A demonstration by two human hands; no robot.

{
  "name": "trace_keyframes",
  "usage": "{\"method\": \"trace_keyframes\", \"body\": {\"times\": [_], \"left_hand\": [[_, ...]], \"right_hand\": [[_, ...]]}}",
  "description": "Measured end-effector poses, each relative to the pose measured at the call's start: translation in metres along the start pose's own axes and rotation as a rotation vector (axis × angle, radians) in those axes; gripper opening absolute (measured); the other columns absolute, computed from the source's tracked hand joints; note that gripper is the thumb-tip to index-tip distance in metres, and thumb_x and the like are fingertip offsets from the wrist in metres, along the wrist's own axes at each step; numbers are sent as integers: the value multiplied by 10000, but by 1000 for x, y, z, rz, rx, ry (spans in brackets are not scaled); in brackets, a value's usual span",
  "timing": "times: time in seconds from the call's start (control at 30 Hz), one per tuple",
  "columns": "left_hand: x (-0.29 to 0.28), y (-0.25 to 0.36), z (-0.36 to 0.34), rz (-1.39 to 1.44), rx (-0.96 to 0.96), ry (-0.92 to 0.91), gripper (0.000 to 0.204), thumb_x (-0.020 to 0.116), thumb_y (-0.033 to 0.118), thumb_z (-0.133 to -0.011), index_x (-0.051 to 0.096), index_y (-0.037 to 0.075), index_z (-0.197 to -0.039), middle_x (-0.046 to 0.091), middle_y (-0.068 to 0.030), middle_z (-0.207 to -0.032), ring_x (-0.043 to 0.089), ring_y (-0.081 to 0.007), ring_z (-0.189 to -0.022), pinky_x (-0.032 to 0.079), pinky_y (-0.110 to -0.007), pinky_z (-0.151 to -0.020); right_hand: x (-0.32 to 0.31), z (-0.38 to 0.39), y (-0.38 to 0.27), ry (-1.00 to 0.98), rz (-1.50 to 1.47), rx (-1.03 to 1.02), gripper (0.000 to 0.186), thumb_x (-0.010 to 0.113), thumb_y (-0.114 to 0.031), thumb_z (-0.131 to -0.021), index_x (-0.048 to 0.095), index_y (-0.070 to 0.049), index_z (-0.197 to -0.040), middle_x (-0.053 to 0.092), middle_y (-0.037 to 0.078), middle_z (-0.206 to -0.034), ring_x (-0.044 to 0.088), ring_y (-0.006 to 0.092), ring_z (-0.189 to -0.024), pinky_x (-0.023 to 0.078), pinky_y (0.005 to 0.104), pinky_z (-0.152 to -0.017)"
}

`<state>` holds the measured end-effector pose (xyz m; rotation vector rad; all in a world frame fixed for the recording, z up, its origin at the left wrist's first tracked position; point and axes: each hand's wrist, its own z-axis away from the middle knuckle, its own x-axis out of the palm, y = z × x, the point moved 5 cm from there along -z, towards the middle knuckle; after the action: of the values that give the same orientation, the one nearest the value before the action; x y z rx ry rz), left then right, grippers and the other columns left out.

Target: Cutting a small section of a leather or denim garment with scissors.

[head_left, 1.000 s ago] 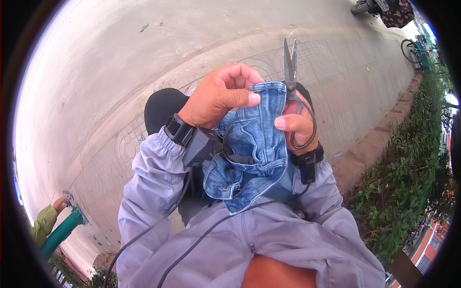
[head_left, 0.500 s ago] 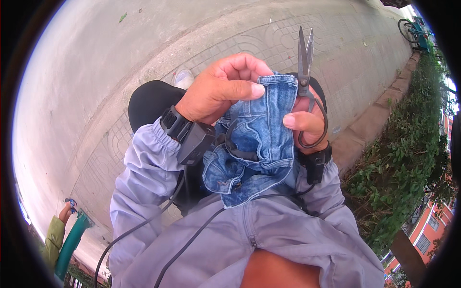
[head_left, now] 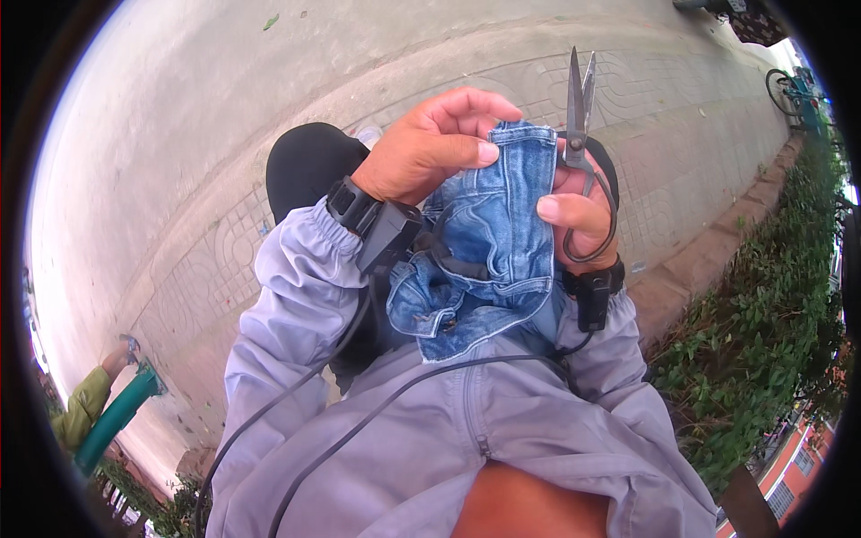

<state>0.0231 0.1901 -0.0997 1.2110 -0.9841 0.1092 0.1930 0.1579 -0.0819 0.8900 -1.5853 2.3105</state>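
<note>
A faded blue denim piece (head_left: 522, 202), seemingly part of a jeans waistband with pocket seams, hangs in front of my lap, its lower end folded. My left hand (head_left: 421, 148) pinches its upper left corner between thumb and fingers. In my right hand (head_left: 583, 220) are dark metal scissors (head_left: 576, 143), a handle loop around the hand; their blades point up, slightly apart, beside the denim and not on it. The right thumb lies close by the denim's right edge; fingers behind are partly hidden, so I cannot tell whether they touch the cloth.
Black cables (head_left: 395, 394) cross my lap from the wrist devices. A brick edging (head_left: 668, 287) and green hedge (head_left: 744, 341) run along the right. Paving lies ahead. At lower left another person's sleeved arm (head_left: 85, 408) is by a green tube (head_left: 121, 417). A bicycle (head_left: 785, 94) stands far right.
The view has shifted a little; my hands, the denim and the scissors appear slightly higher and farther right. My grip on the denim and the scissors looks much the same.
</note>
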Motion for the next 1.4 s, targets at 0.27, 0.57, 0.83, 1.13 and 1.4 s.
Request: {"method": "trace_keyframes", "body": {"times": [0.27,0.57,0.83,1.13,1.4], "left_hand": [[-13,-1,2,-107,53,53,264,637,-25,-868,643,7,-1130,678,-54,-1044,633,-132,-951,480,-283,-882],[-35,24,61,-38,184,97,208,551,-84,-707,618,4,-882,651,-122,-949,614,-200,-873,476,-315,-825],[-19,36,116,-117,275,219,187,493,-96,-686,559,37,-799,588,-106,-850,558,-201,-794,432,-310,-730],[-6,37,156,-84,412,283,157,526,-69,-715,504,80,-761,526,-86,-769,463,-187,-713,407,-326,-668],[-16,39,235,-33,599,605,142,552,-17,-741,474,96,-780,486,-62,-756,475,-192,-725,434,-345,-706]], "right_hand": [[-18,-2,-3,-32,106,-61,528,705,-81,-742,516,54,-1216,669,151,-847,649,199,-695,522,318,-639],[-7,8,-22,-14,235,-75,439,701,-36,-775,551,41,-1180,648,115,-792,618,164,-618,495,281,-570],[-19,12,-41,56,473,24,413,703,-29,-796,543,17,-1174,648,76,-820,646,131,-695,503,249,-597],[-12,4,-11,-32,573,109,384,714,-91,-855,522,43,-1160,612,35,-805,591,76,-706,493,238,-636],[9,-9,-10,-120,731,60,384,715,-111,-880,515,51,-1165,618,47,-834,592,76,-761,485,233,-687]]}}
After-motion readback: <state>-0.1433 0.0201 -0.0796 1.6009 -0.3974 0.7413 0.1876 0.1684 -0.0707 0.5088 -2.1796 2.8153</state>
